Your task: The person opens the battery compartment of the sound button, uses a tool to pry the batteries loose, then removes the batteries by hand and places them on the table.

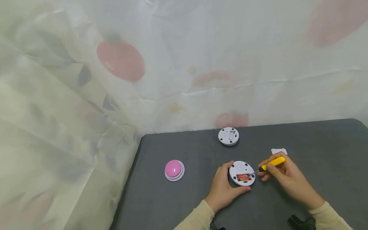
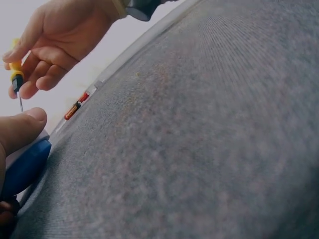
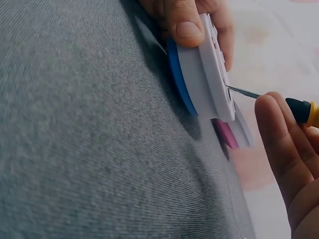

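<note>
My left hand [image 1: 224,188] grips the rim of a round white push button [image 1: 240,166] between thumb and fingers. It lies upside down, its blue dome [image 2: 27,167] toward the table. Red batteries [image 1: 243,177] sit in its uncovered battery compartment. My right hand [image 1: 284,175] holds a small screwdriver [image 1: 276,161] by its yellow and black handle. The metal shaft [image 3: 244,91] slants down to the button's underside, its tip at the compartment's edge in the head view.
Behind lies another overturned button [image 1: 225,135] with a bare battery compartment. A pink-domed button [image 1: 173,169] sits upright at left. A white cover [image 1: 278,150] lies past my right hand on the grey table [image 1: 161,204]. Red-and-black battery shapes [image 2: 76,106] show in the left wrist view.
</note>
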`<state>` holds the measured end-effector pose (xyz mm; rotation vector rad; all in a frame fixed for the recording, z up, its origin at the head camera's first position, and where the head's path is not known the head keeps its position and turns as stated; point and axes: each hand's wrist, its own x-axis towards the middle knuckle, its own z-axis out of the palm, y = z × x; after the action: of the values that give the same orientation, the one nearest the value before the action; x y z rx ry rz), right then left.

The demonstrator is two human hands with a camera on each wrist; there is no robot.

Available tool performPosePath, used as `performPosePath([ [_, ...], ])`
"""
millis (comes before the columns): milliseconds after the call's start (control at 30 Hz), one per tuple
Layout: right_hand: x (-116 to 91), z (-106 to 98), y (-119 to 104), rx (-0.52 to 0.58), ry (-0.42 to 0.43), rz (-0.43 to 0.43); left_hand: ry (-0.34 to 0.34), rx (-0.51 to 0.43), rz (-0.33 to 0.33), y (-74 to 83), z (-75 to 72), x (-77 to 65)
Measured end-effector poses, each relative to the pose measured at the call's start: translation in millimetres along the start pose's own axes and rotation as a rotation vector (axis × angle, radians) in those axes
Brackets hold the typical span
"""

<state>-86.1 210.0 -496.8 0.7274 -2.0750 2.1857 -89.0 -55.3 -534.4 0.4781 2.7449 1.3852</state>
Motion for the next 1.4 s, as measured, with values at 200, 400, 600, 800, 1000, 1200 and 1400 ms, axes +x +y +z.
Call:
performPosePath([
  [200, -0.9, -1.2, 9.5, 0.108, 0.025, 0.01, 0.002, -0.005, -0.02, -0.8, -1.4, -0.5],
  [400, -5.9, -0.4, 14.6, 0.243, 0.056, 0.05, -0.002, 0.012, -0.023, -1.8, -2.3, -2.6],
  [600, -10.4, -3.8, 17.1, 0.305, 0.066, 0.119, -0.006, 0.005, -0.032, -1.6, -1.2, -3.4],
  [800, -11.5, -8.0, 17.1, 0.334, 0.072, 0.155, -0.006, 0.002, -0.036, -1.0, -0.6, -3.0],
  [1000, -9.6, -8.5, 16.9, 0.304, 0.067, 0.143, 0.005, 0.014, -0.022, -1.1, -0.2, -1.8],
  [1200, -8.8, -10.5, 17.1, 0.338, 0.125, 0.185, 0.019, 0.045, 0.011, -1.7, 1.3, -3.1],
  [1400, -8.3, -10.7, 16.9, 0.354, 0.143, 0.182, 0.035, 0.084, 0.055, -3.8, 1.7, -3.5],
])
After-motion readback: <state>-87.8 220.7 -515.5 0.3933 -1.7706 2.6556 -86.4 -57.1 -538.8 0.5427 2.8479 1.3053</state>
